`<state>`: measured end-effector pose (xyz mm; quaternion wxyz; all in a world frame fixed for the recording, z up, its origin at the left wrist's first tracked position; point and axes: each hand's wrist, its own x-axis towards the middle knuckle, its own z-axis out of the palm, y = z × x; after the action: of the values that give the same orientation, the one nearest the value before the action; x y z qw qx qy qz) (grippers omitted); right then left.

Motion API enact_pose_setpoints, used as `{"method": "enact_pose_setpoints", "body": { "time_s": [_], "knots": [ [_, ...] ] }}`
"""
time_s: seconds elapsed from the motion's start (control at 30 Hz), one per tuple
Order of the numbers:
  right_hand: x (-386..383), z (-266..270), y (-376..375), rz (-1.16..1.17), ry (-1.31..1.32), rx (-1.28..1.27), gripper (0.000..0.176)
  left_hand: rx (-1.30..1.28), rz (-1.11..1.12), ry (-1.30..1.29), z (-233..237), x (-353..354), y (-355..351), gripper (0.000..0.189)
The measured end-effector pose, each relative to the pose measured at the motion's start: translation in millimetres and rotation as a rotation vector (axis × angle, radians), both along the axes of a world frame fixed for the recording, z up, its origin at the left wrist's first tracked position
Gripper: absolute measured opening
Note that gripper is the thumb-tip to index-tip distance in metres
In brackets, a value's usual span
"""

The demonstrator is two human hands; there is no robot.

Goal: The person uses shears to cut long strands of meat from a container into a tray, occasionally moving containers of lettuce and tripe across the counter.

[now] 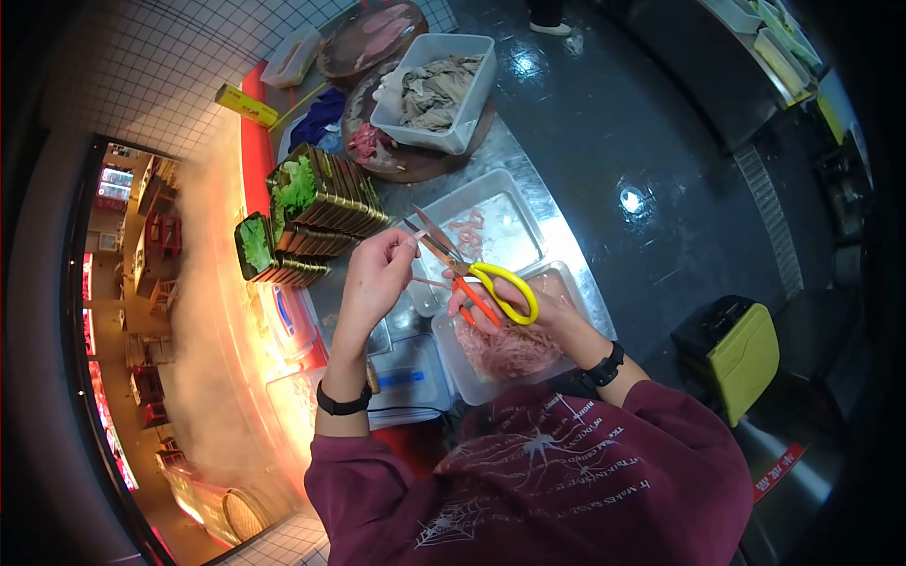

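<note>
Scissors [505, 275] with one yellow and one orange handle loop are in my right hand [517, 307], their blades apart and pointing up and left. My left hand [382, 264] pinches the end of a thin pale strip near the blades. Beneath my right hand, a clear plastic tub [451, 363] holds a heap of pink shredded strips [505, 351]. Just beyond it, a second clear tub [525, 209] has a few pink pieces [467, 234] inside.
Stacked metal trays with green leaves [294, 189] stand at the left. Behind are a tub of grey pieces [439, 92], round boards [354, 52] with meat, and a yellow box [247, 104]. A yellow-green panel [746, 363] is at the right; a person's shoe [550, 29] shows at the top.
</note>
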<state>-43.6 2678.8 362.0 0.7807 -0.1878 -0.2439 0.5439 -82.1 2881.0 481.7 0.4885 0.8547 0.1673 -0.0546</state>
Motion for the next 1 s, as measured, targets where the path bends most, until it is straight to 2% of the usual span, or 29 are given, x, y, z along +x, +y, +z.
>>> {"method": "enact_pose_setpoints", "body": {
  "time_s": [0.07,0.13,0.2,0.27,0.3,0.37,0.47,0.53,0.6,0.7,0.8,0.9,1.0],
  "knots": [
    [3,3,5,-0.018,-0.047,-0.031,0.068,0.081,-0.006,0.003,0,1,-2,0.023],
    [4,7,8,-0.046,-0.143,-0.15,0.058,0.125,0.008,-0.01,0,1,-5,0.023],
    [10,-1,7,-0.062,-0.132,-0.177,0.053,0.168,0.02,-0.023,-4,2,-2,0.024],
    [10,-9,11,-0.156,-0.085,-0.237,0.042,0.336,0.014,-0.06,-15,0,9,0.023],
    [10,-11,9,-0.153,-0.085,-0.239,0.042,0.334,0.018,-0.06,-21,-1,11,0.023],
    [11,-7,3,-0.154,0.003,-0.264,0.044,0.103,0.034,0.044,-27,-1,13,0.022],
    [11,-15,2,-0.112,-0.002,-0.195,0.052,-0.049,0.037,0.044,-42,-4,14,0.02],
    [9,-19,3,-0.084,0.005,-0.164,0.057,-0.053,0.031,0.06,-45,-4,11,0.02],
    [6,-26,8,-0.074,0.073,-0.003,0.066,-0.055,0.029,0.074,-43,-7,4,0.021],
    [6,-28,13,-0.092,0.075,-0.064,0.07,-0.059,-0.022,0.077,-40,-9,-5,0.022],
    [7,-26,11,-0.052,0.089,-0.093,0.066,0.008,-0.105,0.089,-40,-13,-13,0.024],
    [16,-18,12,-0.069,-0.047,-0.151,0.061,-0.08,-0.126,0.101,-33,-15,-18,0.022],
    [22,-20,8,-0.059,-0.033,-0.189,0.054,-0.047,-0.095,0.079,-34,-18,-14,0.023]
  ]
}}
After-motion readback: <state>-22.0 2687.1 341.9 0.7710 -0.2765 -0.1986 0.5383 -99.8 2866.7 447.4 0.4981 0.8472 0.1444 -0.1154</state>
